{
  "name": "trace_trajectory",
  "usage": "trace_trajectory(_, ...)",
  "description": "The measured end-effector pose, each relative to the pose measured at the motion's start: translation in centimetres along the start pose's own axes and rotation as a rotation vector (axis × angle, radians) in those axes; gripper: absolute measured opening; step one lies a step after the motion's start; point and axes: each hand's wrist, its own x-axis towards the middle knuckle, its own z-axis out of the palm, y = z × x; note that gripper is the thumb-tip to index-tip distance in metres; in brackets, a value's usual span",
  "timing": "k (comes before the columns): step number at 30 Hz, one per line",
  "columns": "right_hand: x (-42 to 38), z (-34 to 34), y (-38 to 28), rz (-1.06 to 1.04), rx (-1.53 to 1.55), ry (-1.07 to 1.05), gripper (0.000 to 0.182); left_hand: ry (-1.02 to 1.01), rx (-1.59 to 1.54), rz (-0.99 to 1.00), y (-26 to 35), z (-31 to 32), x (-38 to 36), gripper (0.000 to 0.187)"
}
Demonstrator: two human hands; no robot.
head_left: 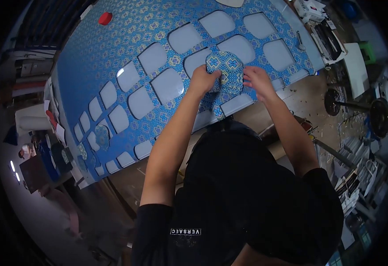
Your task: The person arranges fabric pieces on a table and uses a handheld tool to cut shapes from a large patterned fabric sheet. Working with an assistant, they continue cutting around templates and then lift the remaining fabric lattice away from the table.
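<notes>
A rounded patterned fabric piece (230, 68) in blue, yellow and white is held up over the table's near edge. My left hand (205, 80) grips its left side, thumb on the front. At the right edge of the piece is my right hand (258, 82), its fingers bent and close to the fabric; whether they pinch it cannot be made out. Below and around lies a blue patterned sheet (158, 40) with rows of rounded cut-out openings. More cut pieces (102, 136) rest at the sheet's left end.
On the far part of the sheet sits a red round object (105, 18). A metal tool (300, 41) lies near the table's right edge. Beyond are a green stool (367, 52), a round-based stand (380, 117) and piled scraps. Far left, a person (25, 151) is partly visible.
</notes>
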Motion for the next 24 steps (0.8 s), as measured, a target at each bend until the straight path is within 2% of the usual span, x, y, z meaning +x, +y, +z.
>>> trace_trajectory(1,0.0,0.6,-0.1,0.012,-0.029,-0.005,0.042,0.026,-0.005,0.001,-1.0,0.2,-0.4,0.046)
trace_trajectory(3,-1.2,2.0,-0.8,-0.010,-0.011,-0.047,0.042,0.280,0.128,0.199,-3.0,0.5,-1.1,0.048)
trace_trajectory(4,-1.9,3.8,-1.1,-0.007,0.023,-0.082,0.043,0.268,0.168,0.114,-1.1,-0.6,-3.2,0.049)
trace_trajectory(6,-2.2,5.7,-0.5,-0.115,-0.093,-0.133,0.045,0.265,-0.116,0.124,-3.3,-1.7,-5.1,0.045)
trace_trajectory(8,-1.2,8.0,1.9,-0.358,-0.119,-0.138,0.049,0.249,-0.161,0.163,-2.3,-3.9,-8.9,0.043)
trace_trajectory(10,-2.8,11.3,1.4,-0.315,-0.029,-0.294,0.048,0.242,-0.232,0.157,-2.7,-5.2,-11.7,0.041)
trace_trajectory(11,-3.1,12.3,0.5,-0.300,0.051,-0.356,0.047,0.235,-0.400,0.180,-4.4,-5.3,-12.3,0.042)
trace_trajectory(12,-3.1,13.0,0.1,-0.143,0.067,-0.574,0.048,0.269,-0.405,0.175,-5.2,-5.7,-13.3,0.042)
trace_trajectory(14,-3.9,15.5,1.0,-0.130,0.007,-0.653,0.048,0.514,-0.496,0.258,-6.5,-6.2,-15.0,0.045)
trace_trajectory(15,-4.8,17.0,1.3,-0.119,-0.043,-0.704,0.047,0.534,-0.506,0.259,-8.1,-6.2,-15.5,0.045)
trace_trajectory(16,-6.6,18.7,-0.1,-0.120,-0.205,-0.698,0.044,0.622,-0.475,0.205,-9.9,-6.4,-16.1,0.049)
trace_trajectory(18,-6.3,21.4,1.2,-0.123,-0.269,-0.745,0.042,0.727,-0.452,0.155,-11.9,-7.9,-17.1,0.052)
trace_trajectory(19,-6.3,22.7,1.9,-0.118,-0.319,-0.773,0.041,0.646,-0.482,0.141,-12.0,-9.4,-18.4,0.054)
trace_trajectory(20,-6.5,24.0,2.5,-0.025,-0.261,-0.735,0.040,0.560,-0.512,0.128,-12.4,-10.9,-19.8,0.057)
trace_trajectory(21,-7.0,25.2,2.9,-0.026,-0.273,-0.738,0.040,0.496,-0.463,0.041,-14.0,-12.8,-20.5,0.054)
trace_trajectory(23,-7.9,27.5,4.0,0.093,-0.149,-0.699,0.039,0.626,-0.276,-0.038,-15.9,-16.7,-22.0,0.052)
trace_trajectory(24,-8.3,28.5,4.6,0.093,-0.158,-0.692,0.039,0.724,-0.245,-0.014,-17.5,-19.2,-22.5,0.051)
